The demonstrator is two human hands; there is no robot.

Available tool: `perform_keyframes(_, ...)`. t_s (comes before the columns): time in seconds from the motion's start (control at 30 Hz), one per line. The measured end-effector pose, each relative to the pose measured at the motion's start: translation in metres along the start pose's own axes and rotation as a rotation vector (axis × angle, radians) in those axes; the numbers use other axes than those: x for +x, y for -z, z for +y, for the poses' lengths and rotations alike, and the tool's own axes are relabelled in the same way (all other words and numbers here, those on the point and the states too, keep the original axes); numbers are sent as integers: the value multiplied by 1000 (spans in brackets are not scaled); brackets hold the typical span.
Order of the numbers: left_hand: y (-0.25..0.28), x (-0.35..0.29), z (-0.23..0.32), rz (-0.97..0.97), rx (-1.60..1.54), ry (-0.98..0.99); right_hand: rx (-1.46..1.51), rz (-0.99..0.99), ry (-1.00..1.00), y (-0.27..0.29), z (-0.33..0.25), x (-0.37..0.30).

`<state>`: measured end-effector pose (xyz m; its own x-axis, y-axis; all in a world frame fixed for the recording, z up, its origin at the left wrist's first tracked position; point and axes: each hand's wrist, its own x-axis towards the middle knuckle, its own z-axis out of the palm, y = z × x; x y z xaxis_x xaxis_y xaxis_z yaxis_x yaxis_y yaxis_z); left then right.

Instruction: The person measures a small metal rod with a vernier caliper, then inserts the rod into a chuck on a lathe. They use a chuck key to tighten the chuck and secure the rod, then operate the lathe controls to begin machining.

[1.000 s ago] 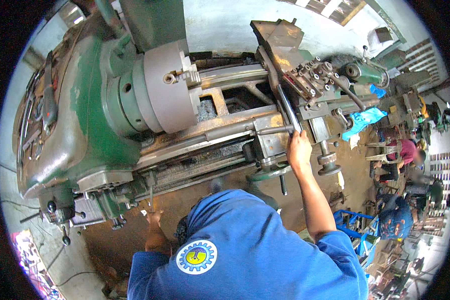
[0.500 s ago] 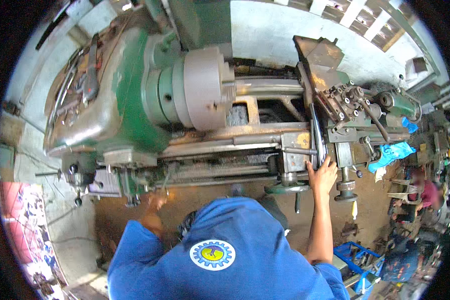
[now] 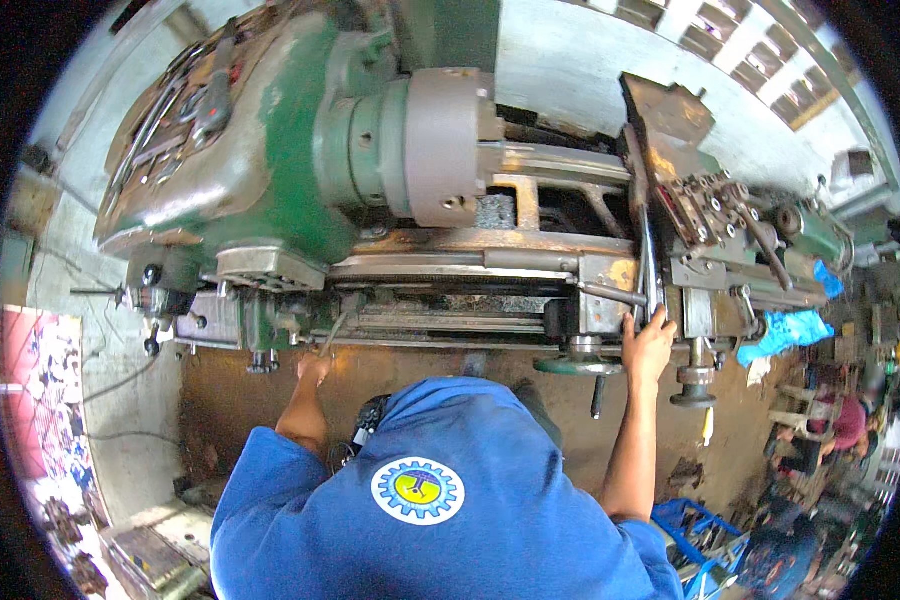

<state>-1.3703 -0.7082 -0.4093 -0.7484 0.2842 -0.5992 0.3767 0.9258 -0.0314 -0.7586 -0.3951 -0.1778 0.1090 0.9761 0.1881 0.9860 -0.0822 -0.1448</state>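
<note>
Below the headstock of a green metal lathe (image 3: 300,150), my left hand (image 3: 314,371) is closed around the lower end of a thin grey lever (image 3: 344,322). Out to the right, my right hand (image 3: 650,345) rests against the front of the lathe carriage (image 3: 606,313), its thumb and fingers apart. Just above those fingers is the lower end of a long shiny metal bar (image 3: 646,262) lying across the carriage. A short round handle (image 3: 615,293) sticks out close to my thumb, and a handwheel (image 3: 578,366) is left of my right wrist.
A big grey chuck (image 3: 444,150) faces the tool post (image 3: 710,208). Hand tools (image 3: 212,110) lie on the headstock. Blue plastic (image 3: 785,335) hangs at the right. A blue crate (image 3: 685,530) stands behind my right arm. Another person (image 3: 838,422) is at far right.
The view has shifted, so the lathe appears farther right and slightly higher. Both hands keep nearly the same places on the machine.
</note>
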Motion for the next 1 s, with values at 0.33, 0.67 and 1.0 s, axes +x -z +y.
perform_keyframes(0.33, -12, -60, 12, 126, -65, 12, -52, -109, 7, -9, 9, 13)
perform_keyframes(0.67, -55, -21, 7, 310, 160, -113, -87, -170, 105, -18, 24, 25)
perform_keyframes(1.0, -34, -40, 12, 202, -40, -40, -82, -198, 108, -20, 29, 28)
